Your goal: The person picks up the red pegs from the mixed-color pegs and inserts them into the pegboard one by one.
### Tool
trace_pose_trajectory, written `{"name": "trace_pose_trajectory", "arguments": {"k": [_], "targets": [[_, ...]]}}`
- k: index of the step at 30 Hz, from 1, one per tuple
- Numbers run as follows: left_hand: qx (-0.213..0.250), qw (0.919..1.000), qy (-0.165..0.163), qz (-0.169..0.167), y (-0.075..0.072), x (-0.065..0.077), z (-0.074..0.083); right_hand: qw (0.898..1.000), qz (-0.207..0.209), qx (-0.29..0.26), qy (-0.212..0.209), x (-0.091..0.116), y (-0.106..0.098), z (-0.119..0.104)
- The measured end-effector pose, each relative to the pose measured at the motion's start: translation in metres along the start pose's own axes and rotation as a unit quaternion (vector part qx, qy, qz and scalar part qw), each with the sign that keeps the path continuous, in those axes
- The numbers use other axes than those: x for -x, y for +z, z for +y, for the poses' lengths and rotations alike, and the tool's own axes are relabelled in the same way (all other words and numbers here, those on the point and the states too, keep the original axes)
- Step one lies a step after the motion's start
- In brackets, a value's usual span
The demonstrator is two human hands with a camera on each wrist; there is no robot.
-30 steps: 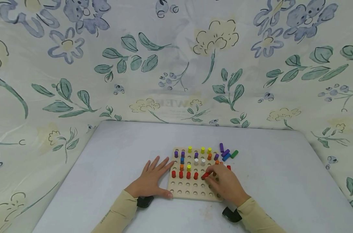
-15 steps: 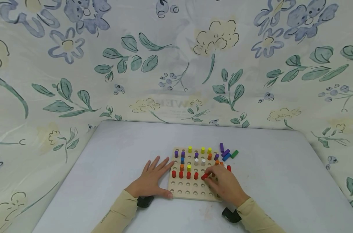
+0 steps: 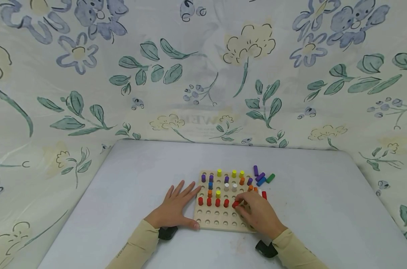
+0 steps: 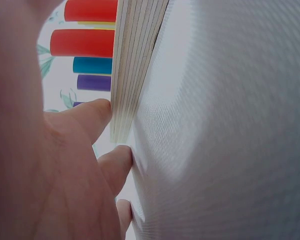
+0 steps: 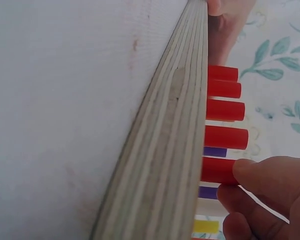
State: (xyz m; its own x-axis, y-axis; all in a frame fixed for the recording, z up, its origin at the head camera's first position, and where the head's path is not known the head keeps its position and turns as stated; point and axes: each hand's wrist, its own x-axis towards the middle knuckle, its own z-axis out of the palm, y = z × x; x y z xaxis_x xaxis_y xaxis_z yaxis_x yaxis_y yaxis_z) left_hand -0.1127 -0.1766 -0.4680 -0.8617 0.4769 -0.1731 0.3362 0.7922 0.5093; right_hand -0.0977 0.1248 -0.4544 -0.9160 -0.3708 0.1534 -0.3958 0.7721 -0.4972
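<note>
A wooden pegboard [image 3: 211, 226] lies on the table with coloured pegs standing in its holes. My right hand [image 3: 260, 213] pinches a red peg [image 5: 217, 170] between thumb and fingers at the board; in the right wrist view this peg stands in line with other red pegs [image 5: 226, 137]. To its left the head view shows a row of upright red pegs [image 3: 217, 203]. My left hand [image 3: 173, 207] lies on the table with fingers spread, thumb and index finger touching the board's left side. The right hand hides part of the board's right side.
Loose purple, blue and green pegs [image 3: 270, 178] lie off the board's back right corner. More loose pegs, one of them red [image 3: 264, 195], lie partly hidden behind the right hand. A floral cloth [image 3: 203, 74] hangs behind the white table [image 3: 149, 160].
The red peg in my right hand has gone from slanted to more upright, with a slight shift of the fingers. My left hand has stayed in place.
</note>
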Motion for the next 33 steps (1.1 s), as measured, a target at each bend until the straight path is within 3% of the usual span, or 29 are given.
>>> {"name": "trace_pose_trajectory", "arguments": {"k": [17,33], "targets": [[-0.002,1.0,-0.002,-0.002,0.0,-0.001,0.0,1.0,0.003,-0.003,-0.007,0.001,0.001,0.002],[-0.001,1.0,-0.005,-0.001,-0.002,0.001,0.002,0.999,0.017,0.016,0.027,-0.002,-0.011,0.006]]}}
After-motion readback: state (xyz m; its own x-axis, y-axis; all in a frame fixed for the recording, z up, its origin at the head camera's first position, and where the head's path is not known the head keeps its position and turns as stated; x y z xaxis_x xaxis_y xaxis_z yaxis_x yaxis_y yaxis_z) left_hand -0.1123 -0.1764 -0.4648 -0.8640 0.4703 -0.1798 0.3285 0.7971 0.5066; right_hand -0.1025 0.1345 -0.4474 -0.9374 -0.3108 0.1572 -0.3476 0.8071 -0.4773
